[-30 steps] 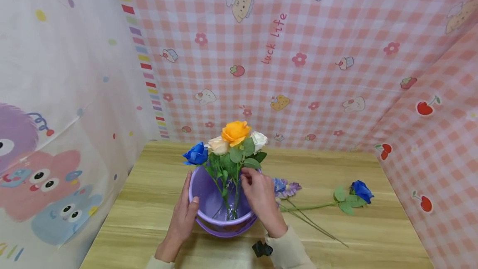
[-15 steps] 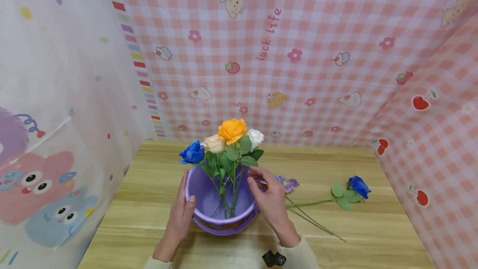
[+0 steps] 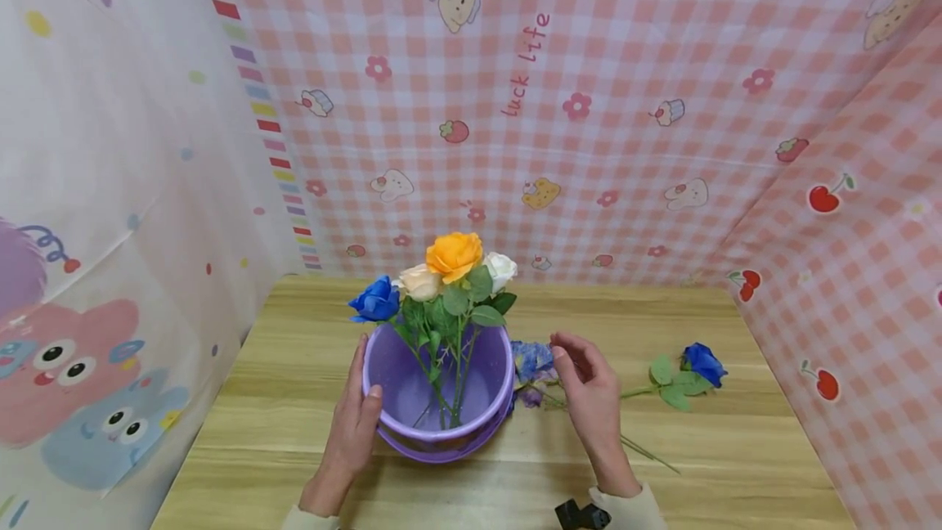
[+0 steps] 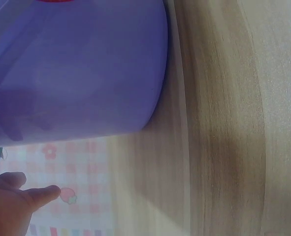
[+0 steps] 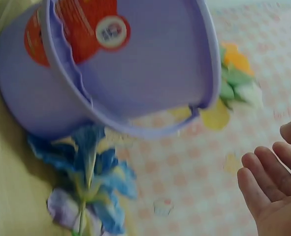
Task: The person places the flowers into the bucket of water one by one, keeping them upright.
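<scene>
A purple bucket (image 3: 441,435) holds artificial roses: an orange rose (image 3: 454,257), a cream rose (image 3: 420,282), a white rose (image 3: 500,271) and a blue rose (image 3: 376,299) leaning out left. My left hand (image 3: 350,424) rests at the bucket's left side, fingers straight along the outer wall and thumb over the rim; in the left wrist view its fingers (image 4: 42,195) are extended. To the bucket's right, my right hand (image 3: 591,399) is empty with loosely bent fingers, above stems on the table. Nearest it lie blue-purple flowers (image 5: 103,177), beside the bucket.
Another blue rose (image 3: 703,364) lies on the wooden table (image 3: 250,432) at the right, its stem partly behind my right hand. Thin bare stems (image 3: 651,453) lie there too. A black device (image 3: 581,514) is at my right wrist. Printed cloths (image 3: 633,39) enclose the table.
My right hand has left the flowers in the bucket and moved right, over the loose stems. My left hand stays at the bucket's left side. The head view has shifted slightly.
</scene>
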Action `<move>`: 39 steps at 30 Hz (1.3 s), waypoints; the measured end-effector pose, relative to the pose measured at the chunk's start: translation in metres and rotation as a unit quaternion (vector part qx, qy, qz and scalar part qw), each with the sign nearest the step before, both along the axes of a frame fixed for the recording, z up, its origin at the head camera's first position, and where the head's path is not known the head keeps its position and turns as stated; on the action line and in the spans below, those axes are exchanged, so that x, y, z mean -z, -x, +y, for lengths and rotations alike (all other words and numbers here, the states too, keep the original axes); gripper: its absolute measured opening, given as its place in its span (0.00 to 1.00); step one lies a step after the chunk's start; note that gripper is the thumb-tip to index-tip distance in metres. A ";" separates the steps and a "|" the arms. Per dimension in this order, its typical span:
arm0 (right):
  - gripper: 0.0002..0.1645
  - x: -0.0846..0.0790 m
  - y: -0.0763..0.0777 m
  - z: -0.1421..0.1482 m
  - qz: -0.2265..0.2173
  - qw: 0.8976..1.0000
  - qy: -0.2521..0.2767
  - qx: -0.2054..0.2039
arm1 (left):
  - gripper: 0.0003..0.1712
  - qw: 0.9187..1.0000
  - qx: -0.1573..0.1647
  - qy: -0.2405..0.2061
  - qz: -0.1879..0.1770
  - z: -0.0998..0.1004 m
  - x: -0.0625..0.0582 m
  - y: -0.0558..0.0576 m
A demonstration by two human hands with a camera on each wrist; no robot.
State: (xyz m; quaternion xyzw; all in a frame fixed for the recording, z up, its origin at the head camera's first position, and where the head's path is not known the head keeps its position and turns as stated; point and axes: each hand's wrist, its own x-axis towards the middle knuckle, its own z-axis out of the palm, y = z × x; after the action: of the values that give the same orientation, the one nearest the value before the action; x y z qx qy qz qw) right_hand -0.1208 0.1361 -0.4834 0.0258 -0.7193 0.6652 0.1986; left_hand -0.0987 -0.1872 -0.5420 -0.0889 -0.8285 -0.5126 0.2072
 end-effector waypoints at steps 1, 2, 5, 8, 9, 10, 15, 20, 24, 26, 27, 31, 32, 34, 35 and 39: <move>0.14 0.002 -0.001 0.005 -0.014 1.000 0.006 0.007 | 0.39 1.000 0.000 -0.001 0.000 0.000 0.000 0.000; 0.15 0.003 -0.002 0.011 -0.026 0.999 0.014 0.013 | 0.39 1.000 0.001 -0.002 0.000 0.000 0.001 0.000; 0.18 0.008 -0.003 0.026 -0.057 0.997 0.054 0.028 | 0.39 1.000 0.001 -0.003 -0.003 0.000 0.001 0.000; 0.22 0.013 -0.003 0.039 -0.084 0.990 0.113 0.032 | 0.39 1.000 0.000 -0.003 -0.004 0.000 0.001 0.000; 0.23 0.016 -0.002 0.043 -0.096 0.986 0.132 0.034 | 0.39 1.000 0.000 -0.003 -0.003 0.000 0.001 0.000; 0.24 0.018 -0.001 0.046 -0.106 0.982 0.153 0.036 | 0.39 1.000 0.000 -0.003 -0.003 0.000 0.001 0.000; 0.25 0.030 0.002 0.062 -0.154 0.965 0.201 0.065 | 0.39 1.000 0.002 -0.002 -0.002 0.000 0.001 0.000; 0.22 0.043 0.003 0.075 -0.166 0.956 0.218 0.099 | 0.40 1.000 0.001 -0.002 -0.003 0.000 0.001 0.000; 0.18 0.053 0.004 0.084 -0.170 0.954 0.217 0.120 | 0.40 1.000 0.001 -0.003 -0.005 0.000 0.001 0.000; 0.16 0.057 0.003 0.087 -0.178 0.954 0.203 0.128 | 0.40 1.000 0.001 -0.004 -0.004 0.000 0.001 0.000; 0.16 0.059 0.003 0.088 -0.182 0.955 0.197 0.129 | 0.40 1.000 0.001 -0.005 -0.004 0.000 0.001 0.000; 0.20 0.065 -0.001 0.093 -0.209 0.948 0.199 0.134 | 0.40 1.000 0.003 -0.006 -0.003 0.000 0.001 0.000; 0.21 0.067 -0.002 0.094 -0.217 0.944 0.210 0.132 | 0.40 1.000 0.004 -0.006 -0.004 0.000 0.001 0.000; 0.22 0.069 -0.004 0.094 -0.238 0.935 0.233 0.123 | 0.40 1.000 0.005 -0.006 -0.004 0.000 0.001 0.000; 0.23 0.070 -0.006 0.094 -0.248 0.930 0.245 0.115 | 0.40 1.000 0.005 -0.005 -0.005 0.001 0.000 0.000; 0.23 0.072 -0.012 0.090 -0.284 0.914 0.274 0.092 | 0.41 1.000 0.004 -0.005 -0.004 0.001 0.000 0.000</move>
State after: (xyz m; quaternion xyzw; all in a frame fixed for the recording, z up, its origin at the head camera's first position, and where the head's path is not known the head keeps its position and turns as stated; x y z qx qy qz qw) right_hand -0.1089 0.2263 -0.5559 -0.2859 -0.5340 0.7944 0.0455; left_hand -0.0987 -0.1863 -0.5417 -0.0890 -0.8264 -0.5177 0.2027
